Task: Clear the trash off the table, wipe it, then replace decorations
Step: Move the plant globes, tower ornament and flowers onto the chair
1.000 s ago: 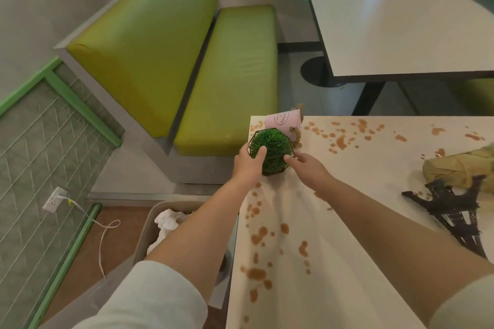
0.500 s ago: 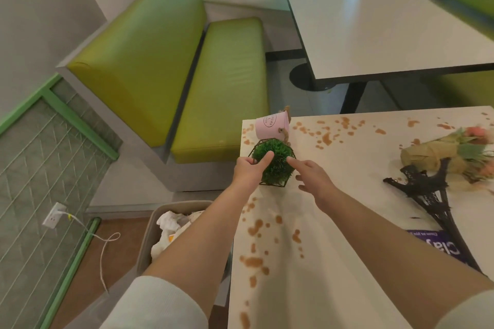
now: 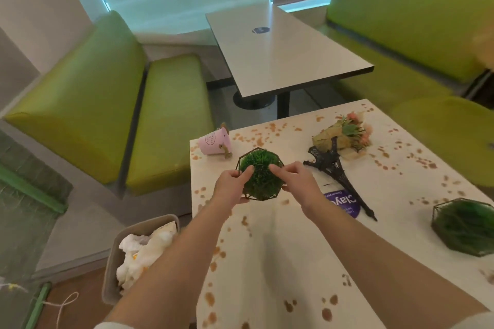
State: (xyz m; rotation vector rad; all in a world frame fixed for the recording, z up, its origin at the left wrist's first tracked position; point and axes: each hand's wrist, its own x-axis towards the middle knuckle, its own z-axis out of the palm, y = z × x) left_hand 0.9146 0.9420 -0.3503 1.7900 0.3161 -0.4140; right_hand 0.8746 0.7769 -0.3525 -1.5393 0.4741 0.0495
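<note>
Near edge: one trash bin (image 3: pixel 112 256) on the floor left of the stained table (image 3: pixel 280 262), full of white paper. Two grass balls in wire frames: one (image 3: pixel 465 227) at right, untouched; the other (image 3: pixel 263 175) mid-table, pinched at its frame by left hand (image 3: pixel 231 187) and right hand (image 3: pixel 299 184), fingers curled narrow. Beyond: one black tower model (image 3: pixel 334 165), one bouquet (image 3: pixel 344 133), one tipped pink pot (image 3: pixel 213 141).
</note>
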